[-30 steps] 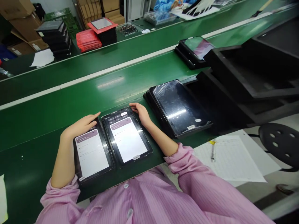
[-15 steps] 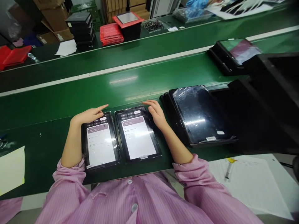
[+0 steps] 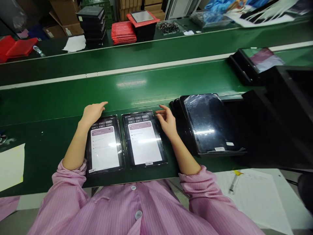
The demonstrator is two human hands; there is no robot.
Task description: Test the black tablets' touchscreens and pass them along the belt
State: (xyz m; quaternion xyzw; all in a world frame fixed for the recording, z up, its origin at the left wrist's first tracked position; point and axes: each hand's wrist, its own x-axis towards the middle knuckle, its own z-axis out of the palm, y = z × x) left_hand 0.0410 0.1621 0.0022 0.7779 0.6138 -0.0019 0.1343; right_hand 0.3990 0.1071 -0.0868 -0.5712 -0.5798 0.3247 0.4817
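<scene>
Two tablets lie side by side on the green bench, their screens lit with a white panel below rows of dark tiles. At the top left corner of the left tablet (image 3: 105,148) is my left hand (image 3: 93,112), its index finger stretched past the upper edge and its other fingers partly hidden. It holds nothing. My right hand (image 3: 167,121) hovers by the upper right corner of the right tablet (image 3: 146,142), fingers apart and slightly bent, with nothing in them. Clear film and a small white label show on each tablet.
To my right is a stack of dark tablets (image 3: 207,120), with more devices (image 3: 254,63) farther back. Black trays (image 3: 288,107) stand beyond it. Paper with a pen (image 3: 234,182) lies lower right; a pale sheet (image 3: 12,166) lies left. Red pouches (image 3: 123,32) sit across the bench.
My left hand has lifted off the left tablet's tiles and moved up and left. My right hand has shifted right. The white-lit tile on each screen has turned dark.
</scene>
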